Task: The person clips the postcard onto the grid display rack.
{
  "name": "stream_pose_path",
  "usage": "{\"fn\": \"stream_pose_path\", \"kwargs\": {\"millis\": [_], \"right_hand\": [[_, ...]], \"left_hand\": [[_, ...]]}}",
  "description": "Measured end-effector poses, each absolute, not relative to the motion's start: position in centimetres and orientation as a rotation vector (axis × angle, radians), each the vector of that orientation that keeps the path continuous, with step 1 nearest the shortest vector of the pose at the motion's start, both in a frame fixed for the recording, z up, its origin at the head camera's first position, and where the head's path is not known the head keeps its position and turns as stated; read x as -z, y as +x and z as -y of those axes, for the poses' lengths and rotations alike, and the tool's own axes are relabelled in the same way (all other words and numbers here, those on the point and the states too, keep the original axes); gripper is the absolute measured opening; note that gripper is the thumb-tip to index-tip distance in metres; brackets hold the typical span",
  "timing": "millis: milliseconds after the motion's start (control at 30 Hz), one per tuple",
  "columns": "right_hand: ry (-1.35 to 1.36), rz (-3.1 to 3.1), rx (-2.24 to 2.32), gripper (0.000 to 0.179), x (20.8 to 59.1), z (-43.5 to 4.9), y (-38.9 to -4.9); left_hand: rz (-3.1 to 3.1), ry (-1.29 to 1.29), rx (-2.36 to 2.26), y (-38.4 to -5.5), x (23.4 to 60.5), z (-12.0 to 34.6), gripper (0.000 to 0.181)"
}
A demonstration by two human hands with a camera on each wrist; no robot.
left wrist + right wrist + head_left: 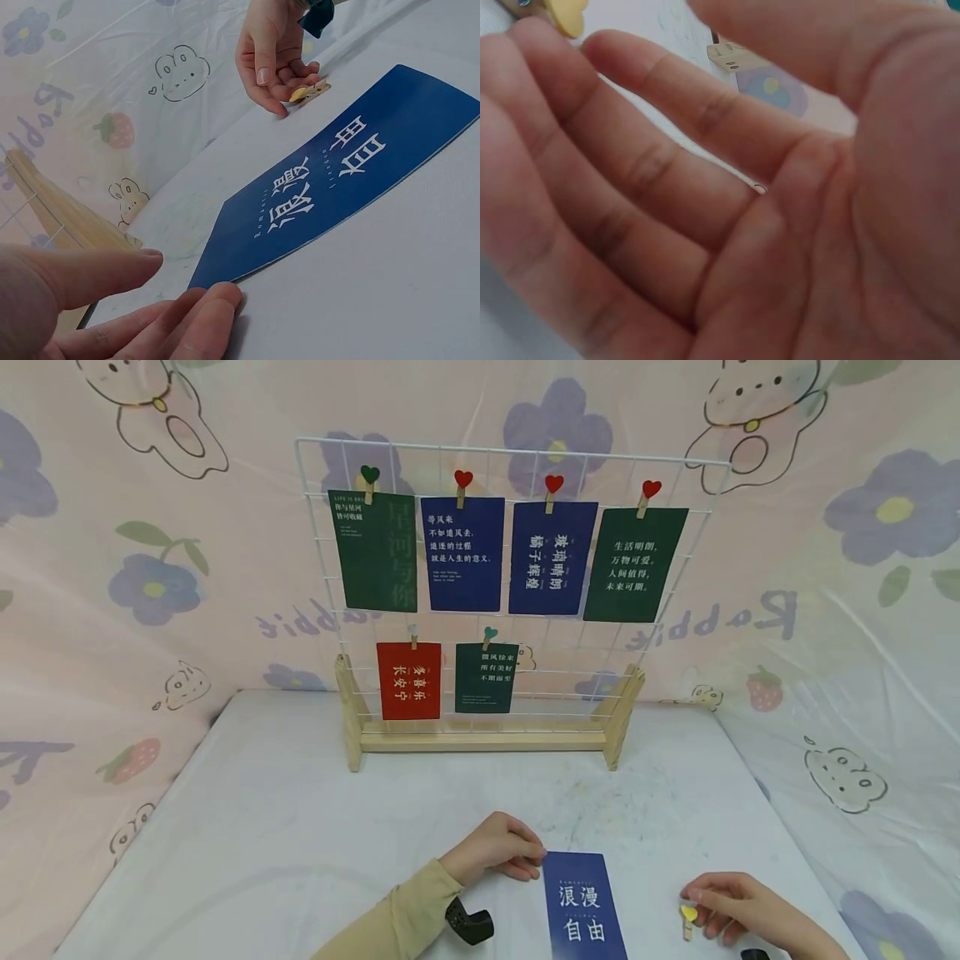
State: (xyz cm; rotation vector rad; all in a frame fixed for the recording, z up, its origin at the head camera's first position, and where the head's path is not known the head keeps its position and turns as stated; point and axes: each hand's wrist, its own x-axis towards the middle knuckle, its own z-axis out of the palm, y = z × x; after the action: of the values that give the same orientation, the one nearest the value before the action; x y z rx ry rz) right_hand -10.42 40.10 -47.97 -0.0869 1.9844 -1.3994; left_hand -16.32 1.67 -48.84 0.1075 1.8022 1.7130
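Note:
A blue card (583, 906) with white characters lies flat on the white table in front of me. At its upper left corner is my left hand (498, 847); in the left wrist view the fingertips (225, 294) are right at the card's edge, with the thumb raised apart from them. To the right of the card, a small wooden clothespin (687, 927) with a yellow heart rests on the table. My right hand (731, 906) hovers beside it, fingers loosely bent; the right wrist view has the yellow heart (571, 15) just past the fingertips.
Behind stands a white wire grid (517, 450) on a wooden base (483, 742). Heart clothespins hold several cards on it, among them a red card (409, 693) and a small green card (486, 689) in the lower row. A printed cloth hangs behind.

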Motion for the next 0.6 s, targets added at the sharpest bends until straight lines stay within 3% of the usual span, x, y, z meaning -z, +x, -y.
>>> {"fn": "stream_pose_path", "kwargs": {"millis": [600], "right_hand": [[-0.145,-2.002,1.425,0.022,48.5,-39.8,-10.2]], "left_hand": [[-2.037,0.136,-1.726,-16.2,49.7,-3.0,0.011]]}}
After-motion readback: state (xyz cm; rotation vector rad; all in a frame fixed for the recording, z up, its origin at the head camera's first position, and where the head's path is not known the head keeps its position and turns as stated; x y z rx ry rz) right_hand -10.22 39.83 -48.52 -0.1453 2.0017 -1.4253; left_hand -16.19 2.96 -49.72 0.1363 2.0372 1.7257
